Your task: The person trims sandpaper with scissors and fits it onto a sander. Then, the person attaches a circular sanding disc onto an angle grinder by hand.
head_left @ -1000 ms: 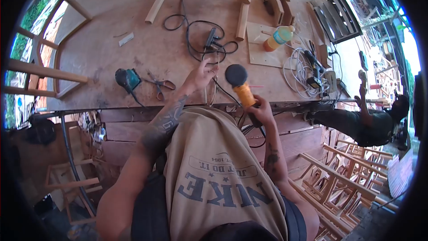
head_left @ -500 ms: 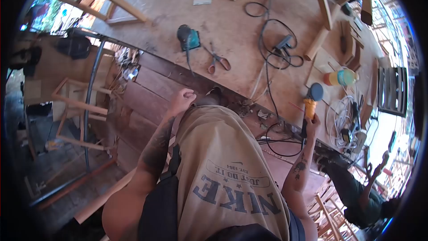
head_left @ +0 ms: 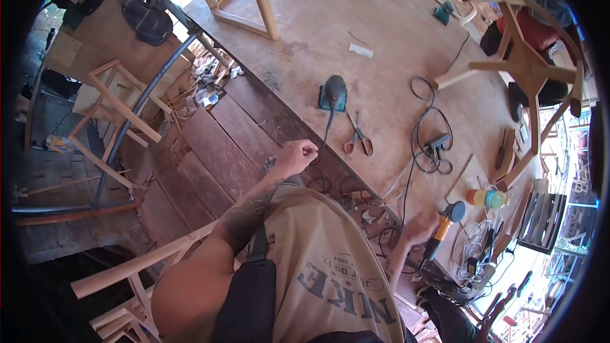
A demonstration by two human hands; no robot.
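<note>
My left hand (head_left: 297, 156) is closed in a pinch beside the table edge, its fingertips close to the cord of a teal sander (head_left: 334, 93). Whether anything is between those fingers I cannot make out. My right hand (head_left: 419, 227), blurred, is at the near edge right beside a yellow-and-black angle grinder (head_left: 441, 231) with a dark round head. Its fingers are smeared, and I cannot tell whether they touch the tool. Scissors (head_left: 359, 141) with orange-brown handles lie next to the sander.
The wooden table (head_left: 381, 95) carries a black cable (head_left: 437, 146), a bottle (head_left: 486, 199), coiled white cable (head_left: 469, 251) and a second teal sander (head_left: 444, 13). A wooden chair frame (head_left: 530, 67) stands at right, near a person in red (head_left: 534, 32). Another wooden frame (head_left: 244, 22) stands at the far left.
My view has turned, so the table things sit differently. My right hand was wrapped round the angle grinder and is now to its left. My left hand has moved closer to the sander's cord.
</note>
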